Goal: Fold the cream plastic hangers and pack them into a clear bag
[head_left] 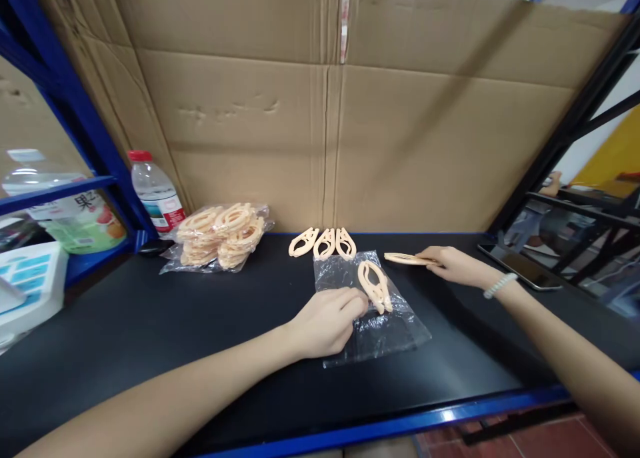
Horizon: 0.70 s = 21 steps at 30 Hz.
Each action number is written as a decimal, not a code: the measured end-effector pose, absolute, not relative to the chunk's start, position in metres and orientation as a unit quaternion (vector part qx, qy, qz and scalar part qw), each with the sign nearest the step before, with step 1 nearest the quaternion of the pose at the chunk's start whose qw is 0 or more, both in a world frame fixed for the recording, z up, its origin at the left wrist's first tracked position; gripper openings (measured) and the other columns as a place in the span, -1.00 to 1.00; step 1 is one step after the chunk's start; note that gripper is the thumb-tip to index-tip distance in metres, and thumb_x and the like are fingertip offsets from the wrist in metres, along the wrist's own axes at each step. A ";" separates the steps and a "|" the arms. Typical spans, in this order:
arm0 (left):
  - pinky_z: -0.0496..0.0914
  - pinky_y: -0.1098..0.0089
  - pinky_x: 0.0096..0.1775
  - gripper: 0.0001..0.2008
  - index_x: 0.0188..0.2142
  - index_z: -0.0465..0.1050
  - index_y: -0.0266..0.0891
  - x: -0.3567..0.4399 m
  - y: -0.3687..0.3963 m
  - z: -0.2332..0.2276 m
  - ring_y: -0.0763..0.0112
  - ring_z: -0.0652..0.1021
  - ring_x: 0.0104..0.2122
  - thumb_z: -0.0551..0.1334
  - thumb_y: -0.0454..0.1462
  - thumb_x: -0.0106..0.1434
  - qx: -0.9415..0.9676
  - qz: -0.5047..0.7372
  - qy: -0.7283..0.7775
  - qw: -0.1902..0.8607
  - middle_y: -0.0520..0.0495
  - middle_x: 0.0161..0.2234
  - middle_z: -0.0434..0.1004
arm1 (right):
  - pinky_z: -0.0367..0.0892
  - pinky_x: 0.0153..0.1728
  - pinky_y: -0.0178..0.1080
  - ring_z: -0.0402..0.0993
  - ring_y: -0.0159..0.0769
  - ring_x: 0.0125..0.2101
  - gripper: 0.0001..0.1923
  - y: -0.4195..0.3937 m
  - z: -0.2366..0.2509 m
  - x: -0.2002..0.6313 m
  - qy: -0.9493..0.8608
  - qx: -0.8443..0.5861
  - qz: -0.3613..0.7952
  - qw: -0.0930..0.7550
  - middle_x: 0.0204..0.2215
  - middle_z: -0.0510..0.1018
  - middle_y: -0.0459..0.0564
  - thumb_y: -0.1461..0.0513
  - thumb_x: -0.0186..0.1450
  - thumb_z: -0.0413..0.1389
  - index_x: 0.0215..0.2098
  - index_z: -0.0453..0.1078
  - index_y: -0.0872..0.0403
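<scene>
A clear plastic bag [385, 338] lies on the black tabletop, with one cream folding hanger [371, 285] on or inside it; which, I cannot tell. My left hand [333, 321] is closed on the bag's left side, its fingertips close to that hanger. To the right, my right hand [453, 265] pinches the end of another cream hanger [405, 259], seen edge-on and held low over the table. Three more folded hangers [324, 244] lie in a row at the back, just beyond the bag.
Several hangers in a clear bag [220, 238] are heaped at the back left, by a red-capped bottle [156, 195]. A phone [520, 267] lies at the right. Cardboard [450, 131] walls the back. A white-and-blue object [30, 288] stands at the left edge.
</scene>
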State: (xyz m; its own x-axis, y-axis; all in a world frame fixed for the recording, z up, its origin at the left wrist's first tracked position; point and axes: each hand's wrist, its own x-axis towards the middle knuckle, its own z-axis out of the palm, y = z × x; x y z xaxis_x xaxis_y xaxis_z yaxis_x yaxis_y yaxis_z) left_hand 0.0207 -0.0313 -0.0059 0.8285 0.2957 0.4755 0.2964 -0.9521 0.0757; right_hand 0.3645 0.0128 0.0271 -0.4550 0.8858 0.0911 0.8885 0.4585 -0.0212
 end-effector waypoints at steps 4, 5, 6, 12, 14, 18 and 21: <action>0.42 0.41 -0.27 -0.82 -0.36 0.31 -0.24 0.021 -0.031 -0.005 0.38 0.51 -0.23 0.01 -0.48 0.17 -0.955 -0.267 -0.127 0.033 -0.09 -0.11 0.51 | 0.38 -0.19 -0.19 0.50 -0.18 -0.24 -0.67 -0.027 0.031 0.378 -0.830 -0.517 -0.040 0.207 -0.25 0.56 0.09 0.18 0.38 -0.14 -0.17 0.42 0.12; 0.42 0.41 -0.30 -0.82 -0.38 0.32 -0.24 0.021 -0.031 -0.005 0.38 0.51 -0.25 0.01 -0.47 0.18 -0.954 -0.272 -0.121 0.041 -0.08 -0.09 0.52 | 0.38 -0.22 -0.20 0.50 -0.19 -0.25 -0.69 -0.036 0.034 0.377 -0.820 -0.518 -0.053 0.238 -0.25 0.56 0.07 0.15 0.38 -0.11 -0.17 0.42 0.11; 0.43 0.41 -0.31 -0.80 -0.39 0.34 -0.25 0.021 -0.031 -0.005 0.39 0.52 -0.26 0.01 -0.48 0.19 -0.953 -0.277 -0.116 0.049 -0.08 -0.06 0.52 | 0.38 -0.26 -0.22 0.51 -0.20 -0.27 -0.71 -0.046 0.038 0.374 -0.809 -0.520 -0.069 0.266 -0.27 0.56 0.05 0.13 0.38 -0.09 -0.18 0.42 0.09; 0.48 0.37 -0.25 -0.65 -0.04 0.38 -0.30 0.022 -0.032 -0.005 0.36 0.53 -0.21 -0.02 -0.47 0.25 -0.946 -0.298 -0.116 0.056 -0.12 -0.03 0.53 | 0.36 -0.37 -0.29 0.49 -0.31 -0.39 -0.91 -0.113 0.073 0.321 -0.774 -0.473 -0.177 0.382 -0.36 0.55 -0.08 0.18 0.32 0.10 -0.25 0.41 -0.01; 0.48 0.37 -0.25 -0.65 -0.05 0.39 -0.30 0.022 -0.033 -0.004 0.36 0.52 -0.22 -0.03 -0.47 0.26 -0.949 -0.285 -0.124 0.054 -0.14 -0.03 0.53 | 0.36 -0.37 -0.30 0.48 -0.35 -0.41 -0.95 -0.135 0.077 0.300 -0.798 -0.437 -0.196 0.365 -0.39 0.54 -0.10 0.22 0.33 0.09 -0.26 0.40 -0.03; 0.49 0.32 -0.27 -0.70 -0.22 0.43 -0.30 0.022 -0.034 -0.002 0.31 0.51 -0.21 -0.04 -0.48 0.24 -0.951 -0.269 -0.145 0.041 -0.17 0.01 0.49 | 0.42 -0.29 -0.26 0.50 -0.29 -0.33 -0.83 -0.164 0.070 0.269 -0.861 -0.362 -0.170 0.314 -0.33 0.55 -0.04 0.26 0.38 -0.01 -0.13 0.39 -0.02; 0.50 0.28 -0.19 -0.67 -0.09 0.39 -0.30 0.023 -0.034 -0.004 0.29 0.50 -0.15 -0.04 -0.47 0.25 -0.945 -0.288 -0.154 0.023 -0.19 0.01 0.47 | 0.44 -0.29 -0.22 0.49 -0.26 -0.35 -0.72 -0.164 0.061 0.251 -0.902 -0.301 -0.149 0.272 -0.34 0.56 0.01 0.31 0.42 -0.14 -0.08 0.39 0.06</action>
State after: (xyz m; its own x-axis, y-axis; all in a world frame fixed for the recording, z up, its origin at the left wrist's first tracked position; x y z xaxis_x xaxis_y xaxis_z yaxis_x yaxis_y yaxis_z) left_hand 0.0226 -0.0339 -0.0037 0.7871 0.2775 0.5508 0.3040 -0.9516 0.0451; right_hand 0.2506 -0.1638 0.0613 -0.6711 0.4614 0.5803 0.6235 0.7748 0.1050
